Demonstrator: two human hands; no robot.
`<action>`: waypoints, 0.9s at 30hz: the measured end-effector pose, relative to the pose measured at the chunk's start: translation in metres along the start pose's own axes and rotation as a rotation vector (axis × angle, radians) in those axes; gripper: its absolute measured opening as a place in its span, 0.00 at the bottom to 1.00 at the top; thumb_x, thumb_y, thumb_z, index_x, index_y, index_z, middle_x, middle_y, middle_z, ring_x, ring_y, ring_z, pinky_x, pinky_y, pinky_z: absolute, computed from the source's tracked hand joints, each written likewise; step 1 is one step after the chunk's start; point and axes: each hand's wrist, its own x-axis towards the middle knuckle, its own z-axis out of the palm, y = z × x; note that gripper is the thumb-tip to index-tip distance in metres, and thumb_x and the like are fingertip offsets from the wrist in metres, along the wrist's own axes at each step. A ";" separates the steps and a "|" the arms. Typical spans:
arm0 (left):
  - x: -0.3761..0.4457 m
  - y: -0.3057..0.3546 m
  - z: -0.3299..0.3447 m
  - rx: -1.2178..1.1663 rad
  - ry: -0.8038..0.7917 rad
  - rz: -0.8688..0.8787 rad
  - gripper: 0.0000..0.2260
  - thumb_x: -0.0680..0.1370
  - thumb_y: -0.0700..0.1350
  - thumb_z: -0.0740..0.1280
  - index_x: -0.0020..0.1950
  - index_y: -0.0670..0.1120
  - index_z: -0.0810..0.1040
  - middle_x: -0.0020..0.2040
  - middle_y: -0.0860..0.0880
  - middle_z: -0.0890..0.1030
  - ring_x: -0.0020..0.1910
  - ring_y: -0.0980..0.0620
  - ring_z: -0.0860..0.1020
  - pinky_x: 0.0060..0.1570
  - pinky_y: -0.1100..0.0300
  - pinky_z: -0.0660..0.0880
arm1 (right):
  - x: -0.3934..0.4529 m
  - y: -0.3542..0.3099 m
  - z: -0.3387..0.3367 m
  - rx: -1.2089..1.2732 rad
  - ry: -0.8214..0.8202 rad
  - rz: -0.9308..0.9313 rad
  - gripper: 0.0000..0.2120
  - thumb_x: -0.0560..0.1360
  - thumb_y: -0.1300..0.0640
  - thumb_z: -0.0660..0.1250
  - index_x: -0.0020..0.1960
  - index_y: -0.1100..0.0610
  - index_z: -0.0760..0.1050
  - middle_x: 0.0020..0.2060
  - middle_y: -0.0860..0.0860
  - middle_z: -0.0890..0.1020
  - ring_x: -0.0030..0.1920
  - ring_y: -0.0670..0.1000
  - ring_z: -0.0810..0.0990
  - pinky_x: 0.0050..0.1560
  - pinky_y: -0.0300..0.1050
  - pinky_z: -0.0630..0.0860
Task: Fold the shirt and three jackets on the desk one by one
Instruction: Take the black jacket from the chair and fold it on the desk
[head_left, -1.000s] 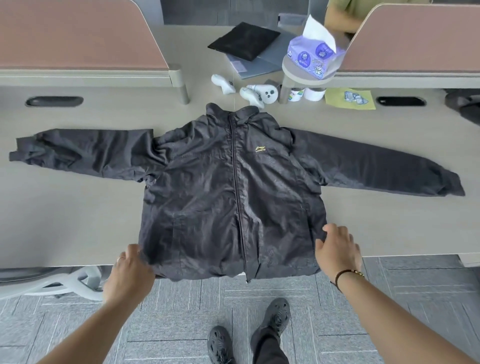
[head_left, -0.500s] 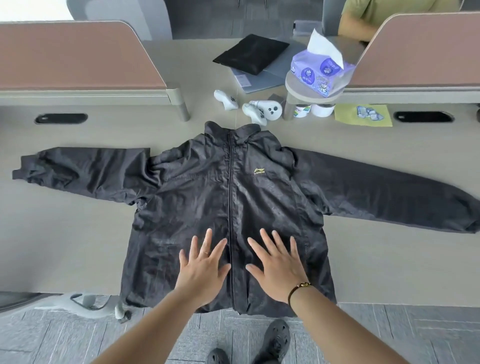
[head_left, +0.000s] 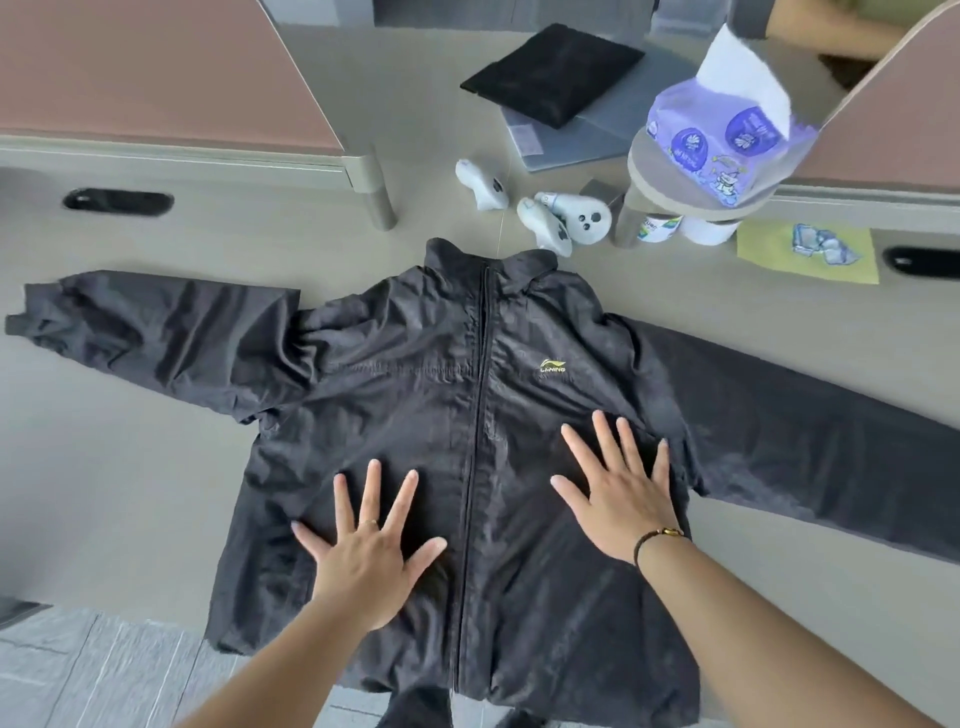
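Single head-worn wide-angle view, looking steeply down, close over the desk (head_left: 130, 467), facing its far partitions (head_left: 156, 78)

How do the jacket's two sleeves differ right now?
The left sleeve looks bunched and wrinkled, running roughly straight out sideways; the right sleeve lies smoother and angles down toward the desk's near edge, leaving the frame. Both are unfolded, flat on the desk.

Jacket (head_left: 415, 415) — right sleeve cut off by the picture's right edge, cuff out of view; hem hangs over the desk's (head_left: 130, 467) near edge. Both forearms leave the frame at the bottom. Tissue pack (head_left: 727, 145) print blurred — unreadable. Far-right cable slot (head_left: 924, 262) partly cropped.
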 end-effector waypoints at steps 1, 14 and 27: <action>0.002 -0.007 0.003 0.010 0.016 0.006 0.38 0.72 0.80 0.36 0.74 0.65 0.23 0.75 0.52 0.22 0.76 0.39 0.26 0.67 0.19 0.46 | 0.007 0.006 -0.004 -0.008 0.011 0.029 0.32 0.78 0.29 0.37 0.79 0.36 0.34 0.79 0.44 0.32 0.80 0.52 0.32 0.76 0.69 0.36; 0.070 -0.012 -0.043 0.094 0.167 0.264 0.37 0.79 0.73 0.44 0.83 0.55 0.52 0.83 0.43 0.46 0.81 0.39 0.45 0.74 0.29 0.47 | 0.047 -0.051 -0.026 0.017 0.080 0.180 0.35 0.79 0.29 0.37 0.81 0.42 0.34 0.80 0.49 0.34 0.80 0.56 0.35 0.76 0.69 0.35; 0.184 -0.044 -0.100 0.096 0.166 0.181 0.37 0.73 0.77 0.34 0.78 0.64 0.29 0.80 0.51 0.30 0.79 0.41 0.31 0.72 0.27 0.40 | 0.129 -0.104 -0.035 0.064 0.067 0.051 0.35 0.79 0.30 0.38 0.80 0.43 0.33 0.80 0.45 0.34 0.79 0.53 0.31 0.76 0.66 0.33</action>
